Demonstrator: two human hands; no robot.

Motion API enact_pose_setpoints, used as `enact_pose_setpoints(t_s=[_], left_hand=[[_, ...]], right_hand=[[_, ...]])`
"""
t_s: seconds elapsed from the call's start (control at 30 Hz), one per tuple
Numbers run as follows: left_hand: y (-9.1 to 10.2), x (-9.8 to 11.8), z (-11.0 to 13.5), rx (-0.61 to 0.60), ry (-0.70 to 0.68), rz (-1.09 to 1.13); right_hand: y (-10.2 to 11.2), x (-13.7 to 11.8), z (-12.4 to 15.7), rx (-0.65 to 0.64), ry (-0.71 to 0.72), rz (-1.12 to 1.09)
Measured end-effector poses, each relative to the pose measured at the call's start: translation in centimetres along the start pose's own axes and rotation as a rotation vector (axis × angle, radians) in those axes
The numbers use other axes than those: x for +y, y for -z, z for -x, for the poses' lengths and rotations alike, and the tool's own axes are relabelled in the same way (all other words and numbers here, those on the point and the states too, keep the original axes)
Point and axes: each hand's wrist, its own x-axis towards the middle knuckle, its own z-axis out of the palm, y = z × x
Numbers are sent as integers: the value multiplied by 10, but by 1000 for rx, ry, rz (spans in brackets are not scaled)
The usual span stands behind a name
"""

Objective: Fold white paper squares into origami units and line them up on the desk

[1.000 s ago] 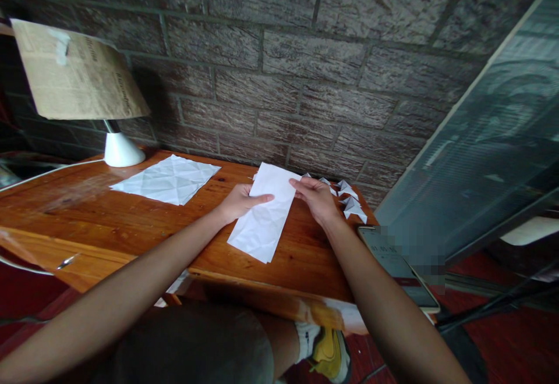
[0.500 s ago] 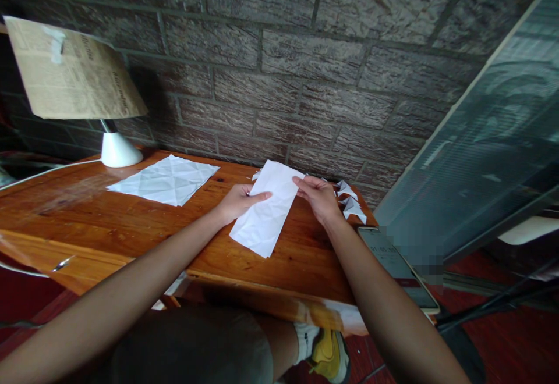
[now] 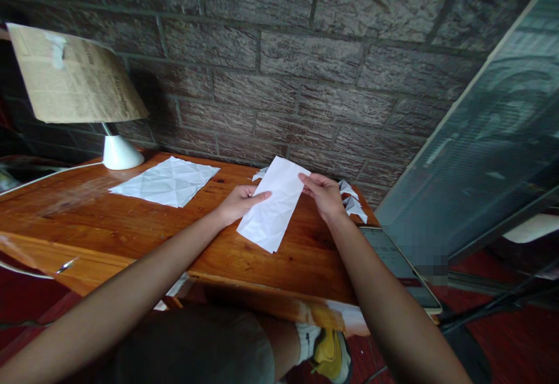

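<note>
A folded white paper sheet point(image 3: 273, 206) with creases is held slightly above the wooden table point(image 3: 131, 227), its near end hanging free. My left hand point(image 3: 238, 202) pinches its left edge, thumb on top. My right hand point(image 3: 325, 196) grips the right edge near the far corner. A second creased white sheet point(image 3: 166, 181) lies flat on the table to the left of my hands.
A white-based lamp point(image 3: 117, 152) with a newspaper shade point(image 3: 74, 78) stands at the back left. Small folded paper pieces point(image 3: 351, 203) lie by the brick wall, right of my hands. A phone point(image 3: 399, 267) rests at the table's right edge. My knee and yellow shoe point(image 3: 329, 352) are below.
Both hands have raised the folded paper off the table and drawn it a little farther from me; its near end has lifted.
</note>
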Motion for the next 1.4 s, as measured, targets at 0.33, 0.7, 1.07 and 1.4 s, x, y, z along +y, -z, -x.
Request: enact_pose_setpoints(t_s=[0.33,0.7,1.07,1.4], left_hand=[[4,-3,-4,-29,-43,-65],[4,3,-1,0,-21,-99],[4,6,0,-52,-73,-84],[7,5,-2,39,-68,-93]], right_hand=[[12,-5,-7,85,4,-64],[27,-3,-16,159,13,-97],[31,-4,-20,194,12,-109],[40,-10,-23,228,36,-131]])
